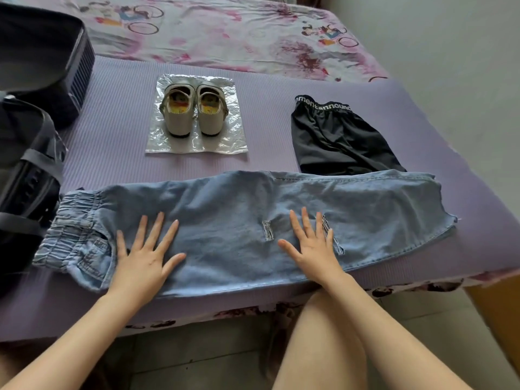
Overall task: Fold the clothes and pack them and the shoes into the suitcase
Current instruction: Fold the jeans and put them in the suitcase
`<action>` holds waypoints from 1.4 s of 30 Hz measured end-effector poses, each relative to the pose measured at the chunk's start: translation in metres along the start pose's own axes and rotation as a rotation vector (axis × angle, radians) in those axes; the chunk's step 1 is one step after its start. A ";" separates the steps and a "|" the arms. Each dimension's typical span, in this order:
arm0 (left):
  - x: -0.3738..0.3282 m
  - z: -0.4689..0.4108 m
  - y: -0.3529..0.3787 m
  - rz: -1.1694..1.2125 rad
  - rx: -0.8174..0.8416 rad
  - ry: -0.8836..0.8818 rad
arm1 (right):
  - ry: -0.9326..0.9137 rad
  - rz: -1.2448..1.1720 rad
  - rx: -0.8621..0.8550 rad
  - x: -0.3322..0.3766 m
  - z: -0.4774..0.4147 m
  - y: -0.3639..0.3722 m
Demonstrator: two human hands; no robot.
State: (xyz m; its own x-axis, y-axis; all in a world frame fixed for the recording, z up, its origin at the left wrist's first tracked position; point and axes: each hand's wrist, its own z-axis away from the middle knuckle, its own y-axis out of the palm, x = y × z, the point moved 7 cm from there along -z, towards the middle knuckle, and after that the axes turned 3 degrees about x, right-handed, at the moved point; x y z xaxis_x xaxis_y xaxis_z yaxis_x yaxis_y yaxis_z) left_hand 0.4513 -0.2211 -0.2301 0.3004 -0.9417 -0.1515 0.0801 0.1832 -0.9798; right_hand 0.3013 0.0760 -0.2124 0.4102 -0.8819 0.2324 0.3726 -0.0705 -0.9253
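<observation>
Jeans: the light denim jeans (247, 218) lie lengthwise along the near edge of the bed, legs already laid 1 over the other, waistband toward the suitcase, cuffs to the right.
Left hand: the left hand (146, 257) rests flat on the thigh area, fingers spread wide, gripping nothing.
Right hand: the right hand (312, 246) presses flat beside the ripped knee, fingers splayed too, nothing held.
Other items: 2 pale shoes (194, 111) stand on a clear plastic sheet (168, 142) behind the jeans; black shorts (337, 139) lie to the right, their hem just touching the denim.
Suitcase: the dark suitcase (36, 80) sits open at the far left, the waistband close against it.
Risk: the jeans hang near the bed's edge, so I'd guess a hasty fold could drag them off; uneven smoothing would trap creases.
Surface: a ribbed purple mat (118, 130) covers a pink cartoon-print bedsheet (239, 32).
Room: plain pale wall at right, tiled floor below.
</observation>
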 end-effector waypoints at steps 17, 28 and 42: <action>-0.198 -0.075 -0.024 0.180 -0.127 0.253 | 0.141 -0.169 -0.448 -0.144 -0.026 -0.129; -0.277 -0.152 0.001 0.008 0.017 0.257 | 0.305 0.043 -0.233 -0.282 -0.085 -0.178; -0.285 -0.151 0.025 0.045 -0.064 0.314 | 0.307 -0.022 -0.317 -0.324 -0.096 -0.178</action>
State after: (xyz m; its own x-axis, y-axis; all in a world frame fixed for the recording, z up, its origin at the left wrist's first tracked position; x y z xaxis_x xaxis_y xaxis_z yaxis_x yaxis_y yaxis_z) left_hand 0.2243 0.0090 -0.2306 -0.0062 -0.9759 -0.2182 0.0105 0.2181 -0.9759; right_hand 0.0223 0.3299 -0.1521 0.1210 -0.9728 0.1976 0.0849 -0.1882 -0.9785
